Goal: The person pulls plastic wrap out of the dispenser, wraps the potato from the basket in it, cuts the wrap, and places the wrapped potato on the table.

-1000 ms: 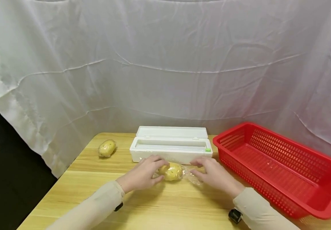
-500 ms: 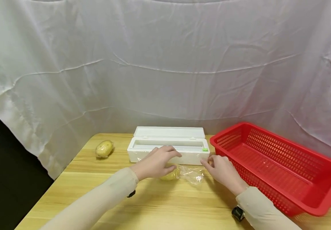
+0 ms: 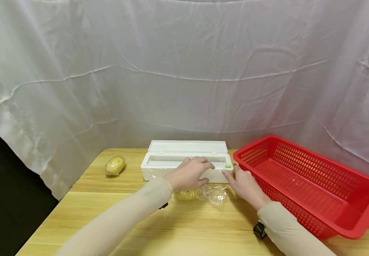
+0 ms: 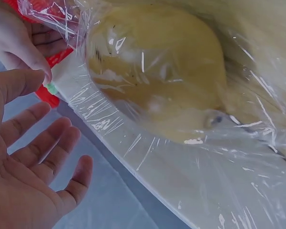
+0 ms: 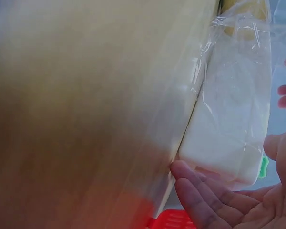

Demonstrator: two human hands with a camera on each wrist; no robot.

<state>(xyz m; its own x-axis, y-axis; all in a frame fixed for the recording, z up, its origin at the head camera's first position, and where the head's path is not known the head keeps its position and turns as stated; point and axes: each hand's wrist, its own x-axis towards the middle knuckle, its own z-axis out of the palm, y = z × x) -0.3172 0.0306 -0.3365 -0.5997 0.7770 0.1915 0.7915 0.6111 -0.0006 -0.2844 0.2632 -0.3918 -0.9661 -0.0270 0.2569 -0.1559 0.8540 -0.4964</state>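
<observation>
We note pale curtain (image 3: 184,78) behind wooden table (image 3: 184,227). Red basket (image 3: 312,161) stands at table's right side. White box (image 3: 158,172), lid (image 3: 187,146) raised, stands left of basket. Left hand (image 3: 190,174) hangs over box front, fingers spread. Right hand (image 3: 245,185) sits at box's right end, fingers extended; contact we cannot tell. Wrapped potato (image 3: 185,194) lies just in front of box, partly hidden by left hand, loose film (image 3: 214,193) at its right; second potato (image 3: 115,165) lies well apart, at left.
</observation>
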